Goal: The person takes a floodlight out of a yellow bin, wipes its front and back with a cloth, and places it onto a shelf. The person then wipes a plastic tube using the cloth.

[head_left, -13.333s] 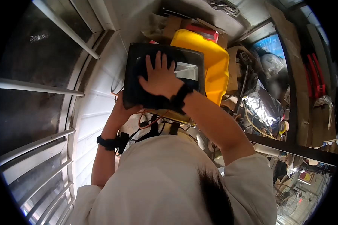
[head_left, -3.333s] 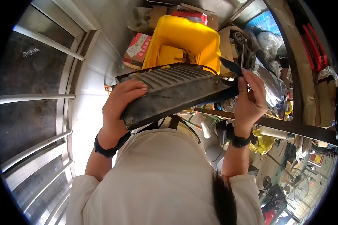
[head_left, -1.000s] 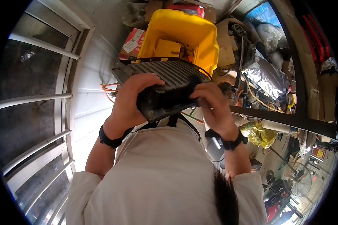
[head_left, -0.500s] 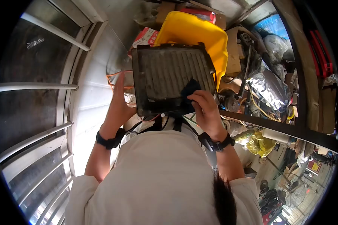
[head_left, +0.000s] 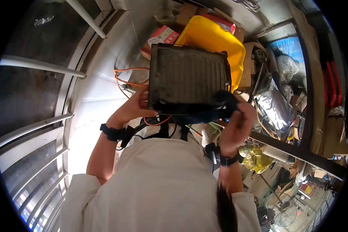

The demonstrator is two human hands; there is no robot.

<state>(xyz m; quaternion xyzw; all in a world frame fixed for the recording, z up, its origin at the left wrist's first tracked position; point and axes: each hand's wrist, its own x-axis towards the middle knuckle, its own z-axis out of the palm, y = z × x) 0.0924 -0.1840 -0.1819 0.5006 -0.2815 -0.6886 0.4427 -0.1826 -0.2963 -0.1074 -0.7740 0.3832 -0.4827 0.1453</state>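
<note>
A flat black case [head_left: 189, 75] with a dusty, ridged top sits in front of my body. Its exact kind I cannot make out. My left hand [head_left: 134, 107] grips the case's lower left corner, thumb along the near edge and fingers at the side. A dark cloth [head_left: 227, 103] is pinched in my right hand [head_left: 239, 129], just off the lower right corner. Part of the cloth lies over that corner and along the near edge. What supports the case underneath is hidden.
Behind the case leans a yellow plastic bin [head_left: 212, 33], with a red-and-white box [head_left: 164, 35] beside it. An orange cable [head_left: 129, 70] loops at left near the barred window [head_left: 38, 65]. Cluttered shelving [head_left: 317, 160] with bags and parts stands at right.
My right hand has moved right and toward my body with the cloth, off the ridged top. My left hand has closed round the case's lower left corner. The view has shifted slightly.
</note>
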